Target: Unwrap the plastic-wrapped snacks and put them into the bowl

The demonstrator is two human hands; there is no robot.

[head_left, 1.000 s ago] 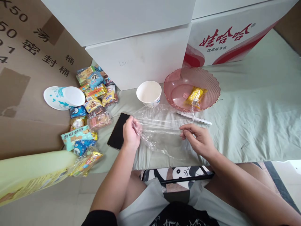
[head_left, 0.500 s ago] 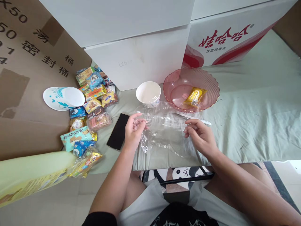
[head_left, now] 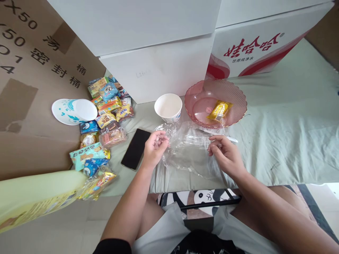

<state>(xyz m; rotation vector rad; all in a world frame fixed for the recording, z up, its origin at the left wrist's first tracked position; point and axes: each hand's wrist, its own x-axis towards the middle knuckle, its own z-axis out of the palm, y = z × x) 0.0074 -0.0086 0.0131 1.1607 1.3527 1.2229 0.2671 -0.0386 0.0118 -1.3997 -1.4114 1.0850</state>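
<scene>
Watching left hand (head_left: 154,150) and right hand (head_left: 227,157), both grips pinched on some crinkly plastic film (head_left: 188,141) by the pink bowl (head_left: 198,102).

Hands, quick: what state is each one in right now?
Left hand: closed, pinching the clear plastic.
Right hand: fingers curled beside the plastic; whether it grips any cannot be told.

On grn cloth (head_left: 286,151): blk phone (head_left: 135,149), wht cup (head_left: 168,107), pink bowl (head_left: 196,106), snack pks (head_left: 107,120), clr film (head_left: 189,155), wht ctns (head_left: 159,72).

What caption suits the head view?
Left hand and right hand at clear plastic near a white cup and pink bowl.
</scene>
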